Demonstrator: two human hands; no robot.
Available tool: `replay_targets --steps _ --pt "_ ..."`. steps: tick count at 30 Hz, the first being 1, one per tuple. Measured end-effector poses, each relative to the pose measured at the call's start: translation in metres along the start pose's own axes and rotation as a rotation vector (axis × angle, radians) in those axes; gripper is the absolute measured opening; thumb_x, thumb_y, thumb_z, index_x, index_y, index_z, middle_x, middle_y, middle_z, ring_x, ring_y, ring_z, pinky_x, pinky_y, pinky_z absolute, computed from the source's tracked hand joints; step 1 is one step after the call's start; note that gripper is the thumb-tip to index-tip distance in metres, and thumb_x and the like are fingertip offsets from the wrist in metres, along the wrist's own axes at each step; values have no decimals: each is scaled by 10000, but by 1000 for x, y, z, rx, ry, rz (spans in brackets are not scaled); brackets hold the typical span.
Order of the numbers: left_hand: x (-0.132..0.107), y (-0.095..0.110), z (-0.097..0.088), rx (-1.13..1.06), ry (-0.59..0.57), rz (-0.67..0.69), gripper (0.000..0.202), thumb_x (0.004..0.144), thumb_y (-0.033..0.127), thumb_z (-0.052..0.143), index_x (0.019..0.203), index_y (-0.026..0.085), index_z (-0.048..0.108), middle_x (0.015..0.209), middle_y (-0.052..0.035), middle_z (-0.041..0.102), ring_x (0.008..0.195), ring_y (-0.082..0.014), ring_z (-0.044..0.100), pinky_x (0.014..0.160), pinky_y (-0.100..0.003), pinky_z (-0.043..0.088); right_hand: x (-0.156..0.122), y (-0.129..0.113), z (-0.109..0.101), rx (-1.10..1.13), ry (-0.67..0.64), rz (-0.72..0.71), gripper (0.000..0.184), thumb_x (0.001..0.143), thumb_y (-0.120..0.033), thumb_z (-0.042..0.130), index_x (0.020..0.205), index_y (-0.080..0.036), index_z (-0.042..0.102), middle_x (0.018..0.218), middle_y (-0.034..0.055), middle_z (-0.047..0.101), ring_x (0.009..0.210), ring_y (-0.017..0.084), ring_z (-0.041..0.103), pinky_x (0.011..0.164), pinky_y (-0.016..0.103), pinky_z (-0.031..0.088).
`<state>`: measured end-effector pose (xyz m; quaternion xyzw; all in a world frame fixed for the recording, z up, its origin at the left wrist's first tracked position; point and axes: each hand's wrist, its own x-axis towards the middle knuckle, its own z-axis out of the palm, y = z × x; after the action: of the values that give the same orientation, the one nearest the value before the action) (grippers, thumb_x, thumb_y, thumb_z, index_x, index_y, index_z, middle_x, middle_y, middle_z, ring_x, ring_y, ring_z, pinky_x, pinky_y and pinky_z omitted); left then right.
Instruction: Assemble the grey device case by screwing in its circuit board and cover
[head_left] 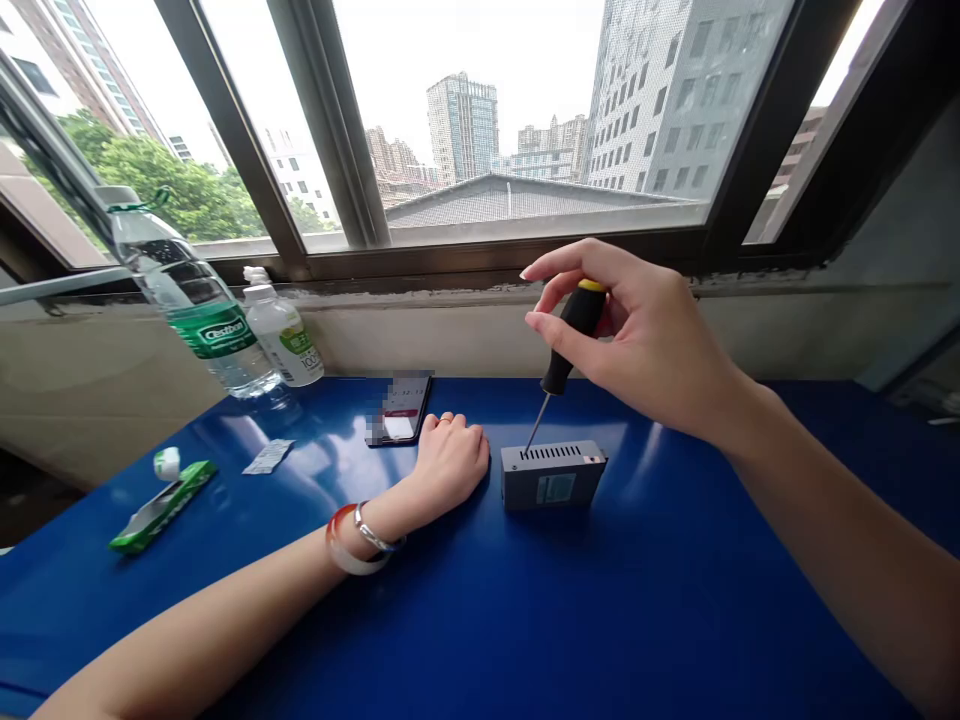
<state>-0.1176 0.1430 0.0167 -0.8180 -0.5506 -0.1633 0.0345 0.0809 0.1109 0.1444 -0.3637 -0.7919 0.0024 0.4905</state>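
Observation:
My right hand (637, 345) holds a small screwdriver (573, 337) with a black handle and yellow cap between thumb and fingers. Its thin steel shaft slants down, and the tip reaches the top edge of a grey metal box (553, 478) near its left end. The box has a row of vent slots and a small label on its front. My left hand (450, 460) rests on the blue table (645, 600) with curled fingers, holding nothing. It lies just left of the box, apart from it.
A phone (399, 410) lies behind my left hand. Further left stand a large water bottle (196, 305) and a small bottle (283, 335). A green package (161, 507), white cap (167, 463) and paper slip (268, 456) lie on the table. A window (487, 130) runs behind.

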Motion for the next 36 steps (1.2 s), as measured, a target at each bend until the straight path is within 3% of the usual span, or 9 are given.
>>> replay_targets --steps 3,6,8,9,12,15,18,36 --pt "0 3 -4 -89 91 -2 334 894 300 420 597 179 514 689 -79 554 772 -249 525 775 -398 337 0 -1 0 17 -2 6 289 819 -247 627 1099 -175 625 859 17 643 546 75 436 484 234 385" --pt "-4 5 -12 -209 222 1 405 975 321 191 705 196 466 767 -68 539 793 -217 512 784 -370 370 -1 -1 1 37 2 11 302 826 -261 625 1115 -172 620 862 17 643 558 74 451 495 232 390" --pt "-8 6 -15 -382 312 71 414 979 341 111 772 201 441 824 -72 525 815 -200 510 790 -344 405 -1 -1 1 35 10 3 298 826 -255 626 1112 -174 620 853 12 639 558 71 451 498 229 387" --pt "-10 7 -16 -536 343 149 382 974 395 161 812 198 445 855 -74 523 827 -199 513 788 -335 421 -1 -1 2 30 12 -2 294 825 -253 627 1109 -176 620 847 10 637 553 70 447 495 228 382" --pt "-15 11 -17 -859 213 314 332 872 508 483 950 186 482 923 -67 546 839 -192 534 771 -307 449 -1 -2 3 27 12 -13 283 824 -253 627 1098 -181 621 838 10 632 533 67 424 476 225 363" --pt "-15 17 -17 -866 -19 257 379 722 459 711 900 177 532 817 -14 571 730 -152 522 713 -264 445 -2 -3 4 42 1 -9 283 823 -244 628 1098 -182 618 841 12 629 526 66 419 468 227 358" --pt "-14 20 -15 -900 -118 205 359 694 447 741 815 161 561 740 4 571 654 -124 495 651 -238 434 -2 -3 5 54 -18 1 282 825 -240 626 1101 -178 615 847 10 623 524 62 420 469 225 368" --pt "-14 18 -13 -971 -162 174 347 694 441 743 816 140 620 765 -20 622 662 -127 519 638 -232 454 -2 -5 7 53 -55 7 278 827 -260 628 1095 -193 605 854 4 621 512 60 419 467 228 380"
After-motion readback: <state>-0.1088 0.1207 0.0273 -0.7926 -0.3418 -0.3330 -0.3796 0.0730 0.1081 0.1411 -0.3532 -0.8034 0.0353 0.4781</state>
